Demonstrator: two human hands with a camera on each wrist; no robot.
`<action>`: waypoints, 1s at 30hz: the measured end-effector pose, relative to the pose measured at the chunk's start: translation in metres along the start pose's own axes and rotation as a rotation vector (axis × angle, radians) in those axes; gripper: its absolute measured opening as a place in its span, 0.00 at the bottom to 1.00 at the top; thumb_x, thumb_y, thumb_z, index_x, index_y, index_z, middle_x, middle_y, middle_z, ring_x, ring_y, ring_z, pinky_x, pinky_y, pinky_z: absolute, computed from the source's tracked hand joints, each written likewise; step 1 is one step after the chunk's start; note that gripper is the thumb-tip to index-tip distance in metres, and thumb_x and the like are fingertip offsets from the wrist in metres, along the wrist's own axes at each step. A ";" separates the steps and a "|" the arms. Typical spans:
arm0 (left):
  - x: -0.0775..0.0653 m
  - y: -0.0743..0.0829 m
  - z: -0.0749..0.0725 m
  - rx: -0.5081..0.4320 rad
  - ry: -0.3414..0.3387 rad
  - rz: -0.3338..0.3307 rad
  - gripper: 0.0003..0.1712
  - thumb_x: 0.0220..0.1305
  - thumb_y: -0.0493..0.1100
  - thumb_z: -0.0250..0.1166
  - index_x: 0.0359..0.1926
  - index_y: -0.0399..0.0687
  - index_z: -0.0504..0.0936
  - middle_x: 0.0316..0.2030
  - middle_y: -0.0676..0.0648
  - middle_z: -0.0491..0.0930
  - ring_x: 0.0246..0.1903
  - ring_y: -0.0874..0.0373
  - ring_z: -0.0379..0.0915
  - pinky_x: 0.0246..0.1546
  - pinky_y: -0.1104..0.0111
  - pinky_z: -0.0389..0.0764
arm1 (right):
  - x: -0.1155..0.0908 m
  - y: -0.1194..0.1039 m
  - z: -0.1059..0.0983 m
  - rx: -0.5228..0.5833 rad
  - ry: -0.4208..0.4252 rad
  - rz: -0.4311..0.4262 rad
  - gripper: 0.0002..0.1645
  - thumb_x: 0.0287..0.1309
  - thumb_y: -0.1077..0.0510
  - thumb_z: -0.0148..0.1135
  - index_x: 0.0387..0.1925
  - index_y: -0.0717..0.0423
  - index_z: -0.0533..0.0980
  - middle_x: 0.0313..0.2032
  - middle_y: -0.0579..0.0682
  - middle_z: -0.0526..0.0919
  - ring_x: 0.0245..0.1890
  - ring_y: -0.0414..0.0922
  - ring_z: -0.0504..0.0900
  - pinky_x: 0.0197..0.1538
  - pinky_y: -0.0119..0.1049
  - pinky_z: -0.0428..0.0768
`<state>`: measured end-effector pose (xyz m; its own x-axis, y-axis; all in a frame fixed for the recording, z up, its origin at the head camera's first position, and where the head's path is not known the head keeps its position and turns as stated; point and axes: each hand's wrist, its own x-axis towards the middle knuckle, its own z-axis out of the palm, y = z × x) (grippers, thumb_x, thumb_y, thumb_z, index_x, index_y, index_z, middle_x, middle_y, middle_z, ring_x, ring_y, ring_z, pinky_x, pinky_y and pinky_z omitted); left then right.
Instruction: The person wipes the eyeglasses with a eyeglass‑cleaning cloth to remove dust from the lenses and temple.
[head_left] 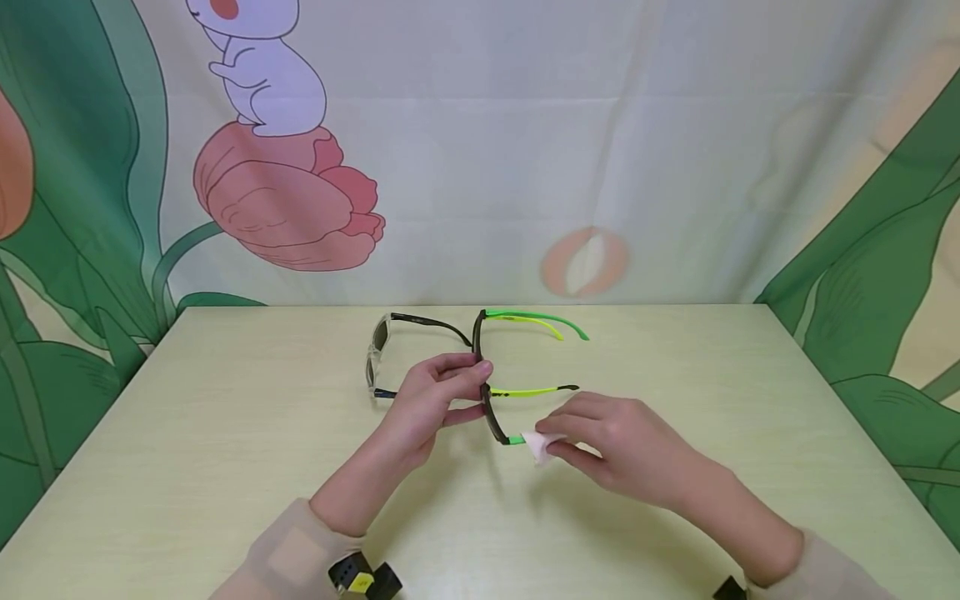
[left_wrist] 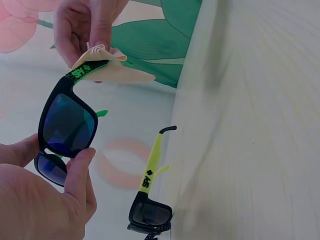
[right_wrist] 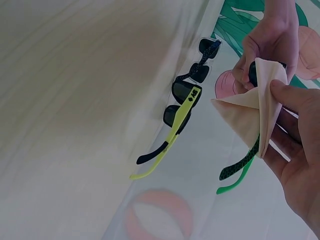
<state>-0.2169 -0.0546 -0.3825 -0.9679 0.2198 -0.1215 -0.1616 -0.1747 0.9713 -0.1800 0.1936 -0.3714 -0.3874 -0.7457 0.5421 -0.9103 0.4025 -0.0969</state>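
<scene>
My left hand [head_left: 427,404] holds black-framed sunglasses with green temples [left_wrist: 70,122] at the middle of the frame, raised above the table. In the left wrist view its thumb and fingers pinch around the bridge, and the dark lenses show. A pale pinkish cloth [head_left: 540,447] is pinched in my right hand [head_left: 618,446]. This cloth is folded over the near green temple, close to the hinge, as the right wrist view shows with the folded cloth [right_wrist: 250,112]. Past the cloth, the patterned dark tip of that temple sticks out.
Behind the held pair, sunglasses with yellow temples [left_wrist: 150,212] lie on the table [head_left: 247,467]. Farther left is a pair with clear frames and dark temples [head_left: 381,333]. A printed cloth backdrop [head_left: 465,167] hangs along the table's far edge.
</scene>
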 end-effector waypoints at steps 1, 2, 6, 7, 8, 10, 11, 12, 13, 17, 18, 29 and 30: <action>0.000 0.000 0.000 0.000 0.001 0.000 0.28 0.59 0.46 0.69 0.56 0.37 0.72 0.45 0.40 0.79 0.36 0.51 0.78 0.43 0.57 0.82 | 0.000 -0.001 0.001 -0.009 0.002 -0.004 0.15 0.49 0.60 0.73 0.41 0.51 0.82 0.38 0.40 0.83 0.38 0.35 0.80 0.37 0.26 0.79; 0.000 0.000 0.000 -0.001 0.002 0.000 0.28 0.59 0.46 0.69 0.56 0.37 0.72 0.45 0.40 0.79 0.36 0.52 0.78 0.43 0.57 0.82 | 0.001 -0.001 0.001 -0.021 0.007 -0.009 0.15 0.49 0.59 0.74 0.41 0.51 0.82 0.38 0.40 0.83 0.38 0.35 0.80 0.37 0.26 0.79; 0.000 -0.001 0.001 -0.005 0.001 -0.004 0.29 0.59 0.46 0.70 0.56 0.36 0.72 0.45 0.40 0.79 0.36 0.52 0.78 0.43 0.57 0.82 | 0.003 -0.003 0.003 -0.069 0.010 -0.023 0.14 0.48 0.57 0.74 0.40 0.51 0.83 0.36 0.40 0.83 0.36 0.35 0.80 0.37 0.27 0.79; 0.000 -0.001 0.002 -0.008 -0.003 -0.006 0.29 0.59 0.46 0.70 0.56 0.36 0.72 0.45 0.40 0.79 0.36 0.52 0.78 0.43 0.57 0.82 | 0.003 -0.004 0.003 -0.082 0.007 -0.023 0.13 0.49 0.57 0.74 0.39 0.51 0.83 0.35 0.39 0.83 0.35 0.35 0.79 0.37 0.27 0.79; 0.000 -0.001 0.002 -0.010 -0.006 -0.007 0.29 0.59 0.46 0.70 0.57 0.36 0.72 0.45 0.40 0.79 0.36 0.52 0.78 0.43 0.57 0.82 | 0.004 -0.004 0.003 -0.096 0.005 -0.025 0.12 0.50 0.57 0.73 0.39 0.51 0.83 0.35 0.39 0.83 0.35 0.35 0.79 0.37 0.27 0.79; 0.000 -0.002 0.003 -0.013 -0.012 -0.009 0.29 0.59 0.46 0.70 0.57 0.36 0.72 0.45 0.40 0.79 0.37 0.52 0.78 0.43 0.57 0.82 | 0.004 -0.005 0.003 -0.120 -0.002 -0.026 0.10 0.51 0.57 0.72 0.38 0.51 0.84 0.33 0.39 0.83 0.34 0.36 0.79 0.37 0.27 0.79; 0.000 -0.002 0.003 -0.014 -0.015 -0.010 0.29 0.59 0.45 0.70 0.57 0.35 0.72 0.46 0.40 0.79 0.37 0.52 0.78 0.43 0.57 0.82 | 0.004 -0.005 0.003 -0.135 -0.002 -0.032 0.09 0.52 0.57 0.72 0.37 0.51 0.84 0.33 0.39 0.83 0.33 0.36 0.79 0.37 0.27 0.79; 0.000 -0.002 0.003 -0.016 -0.018 -0.009 0.29 0.60 0.45 0.69 0.57 0.35 0.72 0.46 0.40 0.79 0.37 0.52 0.78 0.43 0.57 0.82 | 0.004 -0.006 0.004 -0.149 -0.002 -0.036 0.08 0.53 0.57 0.71 0.37 0.51 0.84 0.32 0.39 0.83 0.33 0.36 0.79 0.37 0.27 0.79; 0.000 -0.003 0.003 -0.017 -0.020 -0.009 0.29 0.60 0.44 0.69 0.57 0.35 0.72 0.46 0.40 0.79 0.38 0.51 0.78 0.43 0.57 0.81 | 0.004 -0.006 0.004 -0.163 -0.002 -0.040 0.07 0.54 0.57 0.70 0.36 0.52 0.84 0.31 0.39 0.83 0.32 0.37 0.78 0.37 0.27 0.78; 0.000 -0.004 0.003 -0.007 -0.040 -0.006 0.31 0.60 0.44 0.70 0.60 0.35 0.71 0.48 0.39 0.79 0.40 0.51 0.77 0.45 0.57 0.81 | 0.002 -0.007 0.006 -0.206 0.004 -0.063 0.04 0.57 0.57 0.68 0.35 0.52 0.83 0.29 0.40 0.81 0.29 0.38 0.75 0.34 0.27 0.77; 0.000 -0.004 0.003 -0.004 -0.048 -0.005 0.31 0.60 0.44 0.70 0.60 0.35 0.70 0.49 0.39 0.78 0.40 0.51 0.77 0.45 0.57 0.81 | 0.002 -0.007 0.006 -0.209 0.001 -0.056 0.04 0.58 0.57 0.67 0.34 0.52 0.83 0.29 0.40 0.81 0.29 0.38 0.74 0.34 0.27 0.76; -0.002 -0.003 -0.002 0.060 -0.122 -0.018 0.30 0.62 0.42 0.67 0.62 0.36 0.70 0.56 0.38 0.73 0.48 0.48 0.77 0.48 0.59 0.80 | -0.011 0.007 0.002 -0.173 0.009 0.045 0.09 0.48 0.61 0.74 0.33 0.50 0.82 0.29 0.38 0.81 0.27 0.35 0.72 0.30 0.26 0.75; -0.003 -0.003 -0.003 0.073 -0.124 -0.023 0.29 0.62 0.42 0.67 0.61 0.37 0.70 0.56 0.38 0.73 0.48 0.48 0.76 0.48 0.59 0.80 | -0.013 0.011 0.001 -0.166 0.016 0.050 0.10 0.47 0.62 0.74 0.33 0.50 0.82 0.30 0.38 0.81 0.27 0.35 0.72 0.30 0.27 0.75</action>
<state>-0.2142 -0.0574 -0.3859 -0.9323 0.3407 -0.1216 -0.1643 -0.0992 0.9814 -0.1849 0.2069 -0.3803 -0.4284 -0.7145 0.5531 -0.8527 0.5222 0.0140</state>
